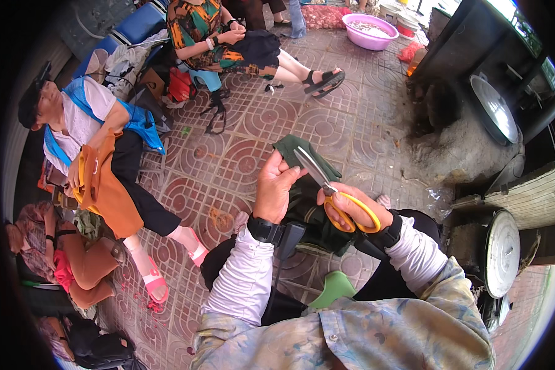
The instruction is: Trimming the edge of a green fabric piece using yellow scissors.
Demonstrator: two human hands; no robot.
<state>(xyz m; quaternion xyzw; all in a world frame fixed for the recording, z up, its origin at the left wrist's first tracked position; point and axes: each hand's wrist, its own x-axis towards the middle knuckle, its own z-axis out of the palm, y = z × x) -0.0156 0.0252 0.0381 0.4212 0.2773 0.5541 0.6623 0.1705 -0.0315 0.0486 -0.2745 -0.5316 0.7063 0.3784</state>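
Dark green cloth (305, 155) is pinched by its upper edge in my left hand (277, 187), which is raised at the middle of the view. My right hand (356, 208) grips a pair of scissors (323, 178) by its yellow handles. The blades look closed or nearly so and point up and left, across the front of the cloth and close to my left fingertips. More dark green fabric with pale stripes (310, 219) hangs below, between my knees. Both wrists wear black bands.
On the left, a seated person holds orange-brown cloth (115, 194); others sit behind and beyond. At the right stand a stove (453, 152), a metal lid (495, 108) and a lidded pot (502, 254). A pink basin (370, 34) is at the top. The floor is patterned tile (240, 157).
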